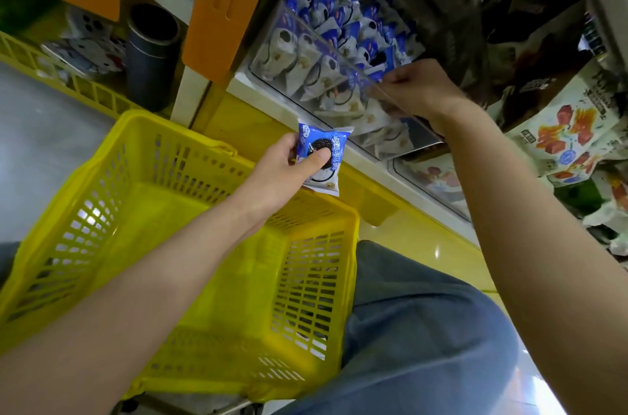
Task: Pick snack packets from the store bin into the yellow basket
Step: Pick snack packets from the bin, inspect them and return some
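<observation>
My left hand (284, 167) grips a blue and white snack packet (325, 176) with a dark cookie printed on it, held just above the far rim of the yellow basket (176, 207). The basket's floor looks bare. A clear store bin (299, 51) on the shelf holds several more of these packets. My right hand (416, 91) reaches over the bin's clear front edge, its fingers curled down among the packets; what they hold is hidden.
An orange panel (221, 6) stands left of the bin. Orange and white snack bags (564, 129) fill the shelf at the right. A dark cylinder (151, 54) and printed boxes sit at the back left. My jeans-clad knee (424, 329) is beside the basket.
</observation>
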Demonstrator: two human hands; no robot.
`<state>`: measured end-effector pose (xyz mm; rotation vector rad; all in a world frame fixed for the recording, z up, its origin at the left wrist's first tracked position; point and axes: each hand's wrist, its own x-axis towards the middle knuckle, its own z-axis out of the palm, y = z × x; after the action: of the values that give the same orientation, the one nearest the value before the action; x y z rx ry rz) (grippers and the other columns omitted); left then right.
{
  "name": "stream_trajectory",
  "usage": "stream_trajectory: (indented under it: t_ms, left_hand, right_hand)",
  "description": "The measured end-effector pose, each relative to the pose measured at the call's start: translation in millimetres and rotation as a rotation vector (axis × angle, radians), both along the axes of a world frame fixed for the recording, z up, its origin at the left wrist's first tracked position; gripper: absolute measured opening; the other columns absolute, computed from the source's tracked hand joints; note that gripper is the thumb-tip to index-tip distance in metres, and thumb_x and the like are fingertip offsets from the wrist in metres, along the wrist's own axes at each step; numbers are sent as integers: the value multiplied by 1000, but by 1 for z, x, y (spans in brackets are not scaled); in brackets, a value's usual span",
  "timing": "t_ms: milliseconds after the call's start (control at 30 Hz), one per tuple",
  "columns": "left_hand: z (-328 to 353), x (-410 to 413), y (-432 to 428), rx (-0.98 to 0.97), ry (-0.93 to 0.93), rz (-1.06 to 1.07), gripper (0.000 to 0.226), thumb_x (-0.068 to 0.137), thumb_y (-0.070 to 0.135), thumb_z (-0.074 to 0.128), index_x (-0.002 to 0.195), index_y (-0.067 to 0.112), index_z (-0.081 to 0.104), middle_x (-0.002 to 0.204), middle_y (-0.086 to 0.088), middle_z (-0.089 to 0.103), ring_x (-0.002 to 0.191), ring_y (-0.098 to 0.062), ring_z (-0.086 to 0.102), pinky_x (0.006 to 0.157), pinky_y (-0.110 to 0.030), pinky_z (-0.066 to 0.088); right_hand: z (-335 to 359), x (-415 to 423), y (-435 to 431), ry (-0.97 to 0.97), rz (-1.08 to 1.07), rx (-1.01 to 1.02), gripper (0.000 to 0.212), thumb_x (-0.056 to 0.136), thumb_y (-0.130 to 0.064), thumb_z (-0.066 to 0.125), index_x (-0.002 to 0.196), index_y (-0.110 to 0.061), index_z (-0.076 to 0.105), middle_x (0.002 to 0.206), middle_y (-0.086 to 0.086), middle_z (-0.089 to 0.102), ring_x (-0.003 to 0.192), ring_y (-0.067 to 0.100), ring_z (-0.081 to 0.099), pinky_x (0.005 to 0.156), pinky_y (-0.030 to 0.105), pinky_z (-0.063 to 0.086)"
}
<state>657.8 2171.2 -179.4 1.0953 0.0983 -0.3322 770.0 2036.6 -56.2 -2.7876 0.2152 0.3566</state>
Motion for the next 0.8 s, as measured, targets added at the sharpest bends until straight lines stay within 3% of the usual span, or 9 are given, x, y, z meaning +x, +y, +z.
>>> stream_trajectory:
  t_ms: [100,200,333,433,500,600,700,800]
  left_hand:
    - [-3,-3,-5,6,38,0,9,91,19,55,96,25,55,88,6,62,75,-3,57,58,-10,41]
    - [-3,-10,-11,-7,28,-8,17,90,15,56,107,18,55,90,6,61,69,2,60,58,-10,42]
    - [-6,-23,-16,-45,33,-28,26,90,15,57,115,15,54,96,5,61,66,5,60,52,-5,41]
    - [-8,-32,-20,-155,115,-26,14,90,15,55,104,14,54,95,-1,63,74,-5,62,65,-15,48]
    - [-10,-37,-20,-242,158,-4,6,91,15,53,95,13,56,88,-3,66,75,-9,63,71,-22,48]
    - [-15,-43,-17,-324,183,-4,15,93,20,47,99,10,58,86,1,70,75,-5,67,66,-19,52]
    - [-18,-51,-13,-301,188,-28,31,94,31,42,114,15,58,96,6,70,84,-3,64,74,-21,49]
    - [-20,-60,-13,-266,195,-70,43,92,37,40,125,13,52,115,-3,66,103,-15,59,90,-37,45]
  right_hand:
    - [4,-12,-2,-200,3,-41,13,83,-25,67,92,-15,66,83,-4,62,75,5,57,78,20,49]
    - [16,-38,-5,-537,58,-13,26,85,-23,64,108,-12,63,95,-5,63,78,-2,57,73,9,46]
    - [30,-86,-6,-816,162,68,24,87,-23,62,107,-10,61,96,-1,63,77,-4,57,71,9,47]
    - [27,-124,-12,-889,199,158,22,87,-20,63,107,-12,59,97,3,63,80,2,59,73,12,48]
    - [16,-143,-19,-881,168,209,22,86,-18,64,107,-14,58,95,3,62,80,6,60,74,15,50]
    - [-11,-165,-29,-737,11,367,18,84,-11,66,102,-9,61,91,6,63,78,8,60,70,16,49]
    - [-45,-181,-32,-493,-138,410,12,84,-10,66,96,-8,64,88,4,68,77,10,63,65,13,48]
    - [-70,-191,-28,-302,-266,529,10,84,-13,66,93,-9,65,91,6,71,81,19,66,70,26,54]
